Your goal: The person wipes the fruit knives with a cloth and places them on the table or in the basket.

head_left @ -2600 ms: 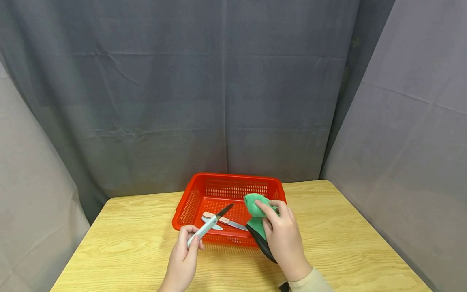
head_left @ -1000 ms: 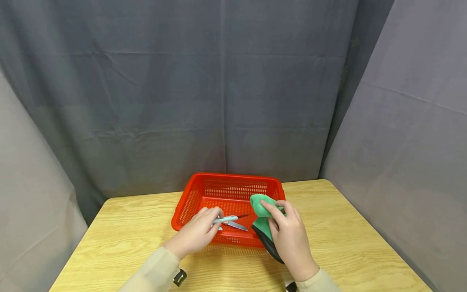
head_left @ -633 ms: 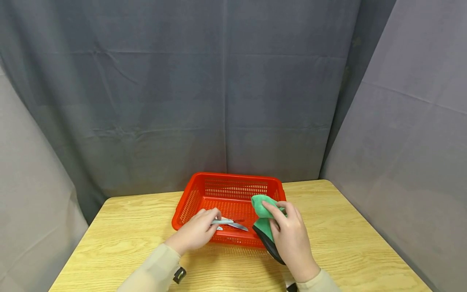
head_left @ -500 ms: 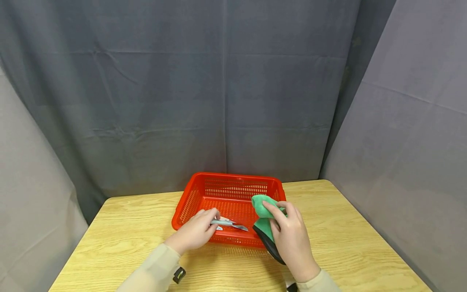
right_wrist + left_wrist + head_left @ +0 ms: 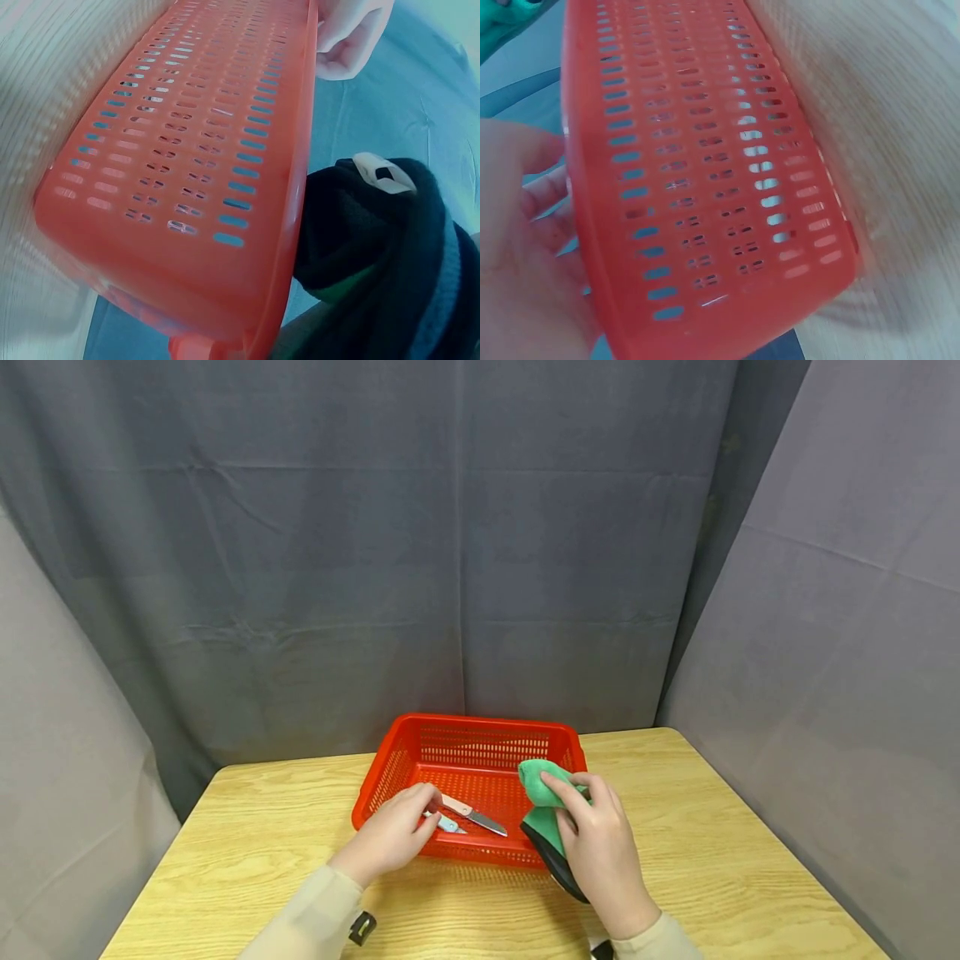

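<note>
My left hand hangs over the front left of a red plastic basket, fingers loosely bent with no knife showing between them. Just beyond its fingertips, in the basket, lie a light blue folding knife and a pink-handled knife, its blade out. The hand partly hides the blue one. At the basket's front right corner my right hand pinches a bunched green cloth with a black border. In the right wrist view the black fabric with its pale tag overlaps the basket rim.
A wooden table carries the basket near its back edge. Grey curtains stand behind it, with pale cloth walls on both sides. Black straps sit at the wrists.
My left hand carried a light blue knife into the basket, lowered it and let go, then drew back slightly left. My right hand shifted a little right with the green cloth.
</note>
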Available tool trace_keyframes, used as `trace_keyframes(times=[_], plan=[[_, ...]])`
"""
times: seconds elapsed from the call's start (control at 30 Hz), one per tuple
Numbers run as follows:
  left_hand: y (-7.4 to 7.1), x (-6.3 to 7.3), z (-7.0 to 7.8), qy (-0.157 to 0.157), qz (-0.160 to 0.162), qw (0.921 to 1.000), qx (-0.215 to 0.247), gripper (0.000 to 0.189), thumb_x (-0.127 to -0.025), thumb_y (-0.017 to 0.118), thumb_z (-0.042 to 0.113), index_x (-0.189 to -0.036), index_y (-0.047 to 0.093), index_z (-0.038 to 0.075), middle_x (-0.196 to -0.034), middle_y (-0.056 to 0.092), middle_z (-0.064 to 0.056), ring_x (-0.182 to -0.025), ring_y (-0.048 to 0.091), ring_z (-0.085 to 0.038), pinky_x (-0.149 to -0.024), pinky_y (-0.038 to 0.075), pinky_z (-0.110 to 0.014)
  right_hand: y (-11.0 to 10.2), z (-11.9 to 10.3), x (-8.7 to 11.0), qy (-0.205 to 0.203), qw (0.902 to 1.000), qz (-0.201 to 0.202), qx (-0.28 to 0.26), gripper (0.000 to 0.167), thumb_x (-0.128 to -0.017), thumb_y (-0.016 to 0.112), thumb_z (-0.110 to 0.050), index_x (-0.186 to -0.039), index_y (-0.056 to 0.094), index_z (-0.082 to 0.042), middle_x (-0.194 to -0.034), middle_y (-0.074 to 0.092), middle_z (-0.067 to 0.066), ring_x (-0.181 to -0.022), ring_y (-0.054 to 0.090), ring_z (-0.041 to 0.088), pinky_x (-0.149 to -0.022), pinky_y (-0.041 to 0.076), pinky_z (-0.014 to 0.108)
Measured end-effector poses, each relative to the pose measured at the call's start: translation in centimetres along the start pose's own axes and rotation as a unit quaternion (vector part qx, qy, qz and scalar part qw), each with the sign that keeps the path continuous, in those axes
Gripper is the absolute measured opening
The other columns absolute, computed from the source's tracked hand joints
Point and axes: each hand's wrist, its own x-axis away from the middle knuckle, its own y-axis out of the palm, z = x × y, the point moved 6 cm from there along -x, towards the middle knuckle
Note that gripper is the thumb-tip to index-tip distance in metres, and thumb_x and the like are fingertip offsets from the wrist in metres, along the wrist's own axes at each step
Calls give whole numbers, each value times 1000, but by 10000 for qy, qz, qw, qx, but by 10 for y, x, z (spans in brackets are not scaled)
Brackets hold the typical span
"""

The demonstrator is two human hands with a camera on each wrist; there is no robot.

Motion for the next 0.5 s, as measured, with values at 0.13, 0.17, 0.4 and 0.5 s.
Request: trace_keyframes(times=[0.13, 0.17, 0.4, 0.5], plan=[[-6, 4, 2, -64, 250, 9996, 134, 11, -100, 65, 16, -110, 61, 17, -102, 62, 9, -93, 59, -11, -90, 54, -36, -1, 1, 0, -14, 10000, 34, -10, 57, -72, 84, 13, -120, 76, -16, -104, 62, 16, -83, 58, 27, -70, 55, 40], [-7, 5, 3, -69, 308, 9994, 169, 11, -100, 66, 16, -109, 61, 18, -101, 62, 10, -92, 58, -9, -89, 54, -34, -1, 1, 0, -16, 10000, 33, -11, 56, -72, 84, 13, -120, 76, -16, -105, 62, 16, -83, 58, 27, -71, 55, 40], [-20, 17, 12, -131, 781, 9957, 480, 13, -98, 67, 12, -108, 63, 20, -102, 62, 13, -92, 61, -6, -85, 55, -31, -6, 2, 0, -54, 9999, 113, -35, 58, -71, 86, 13, -119, 77, -17, -105, 63, 17, -84, 60, 28, -70, 56, 41], [-26, 23, 15, -244, 1056, 9925, 564, 15, -98, 67, 12, -109, 63, 21, -103, 62, 13, -90, 61, -9, -81, 53, -29, -8, 3, 0, -81, 9998, 148, -50, 58, -70, 87, 13, -119, 77, -17, -105, 63, 17, -84, 61, 29, -69, 56, 41]])
